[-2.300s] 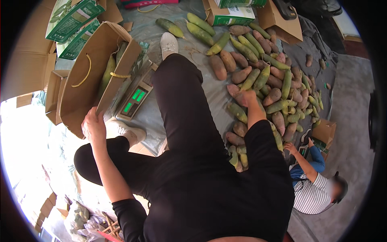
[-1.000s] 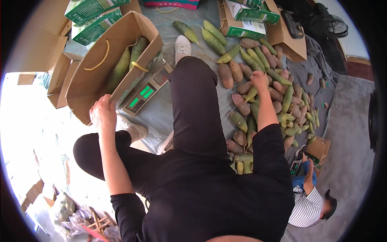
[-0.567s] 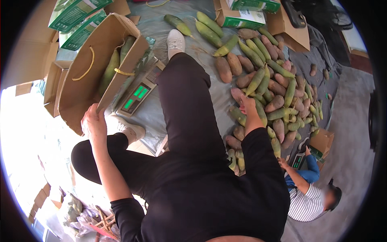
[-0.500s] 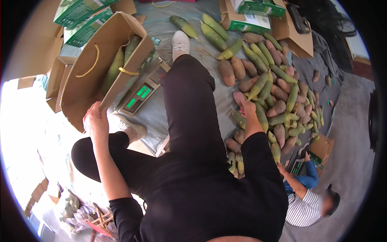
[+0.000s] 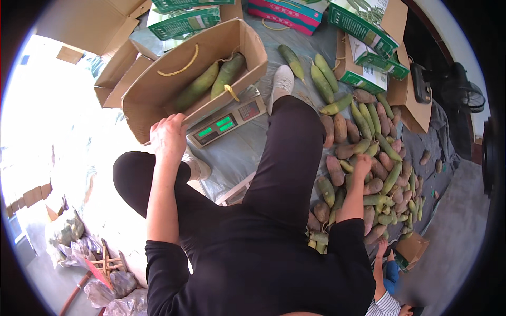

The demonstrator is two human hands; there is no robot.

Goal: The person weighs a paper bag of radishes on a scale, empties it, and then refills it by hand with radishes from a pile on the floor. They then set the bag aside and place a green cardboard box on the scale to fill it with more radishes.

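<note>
My left hand is closed on the near rim of an open cardboard box with yellow cord handles. Inside the box lie two long green radishes, side by side. A digital scale with lit green displays shows from under the box's right side. My right hand is down in a pile of green radishes and reddish-brown oblong roots. Its fingers are curled beside the tip of a green radish; what they hold, if anything, is hidden.
Green printed cartons stand behind the box, and more cartons beyond the pile. A pink-and-blue carton is at the far edge. A black fan stands far right. At lower right, a co-worker's arm reaches to the pile.
The whole view has shifted, so the box and pile sit further right. My right hand has moved from a pinkish root to a spot among green radishes. My left hand still grips the box rim.
</note>
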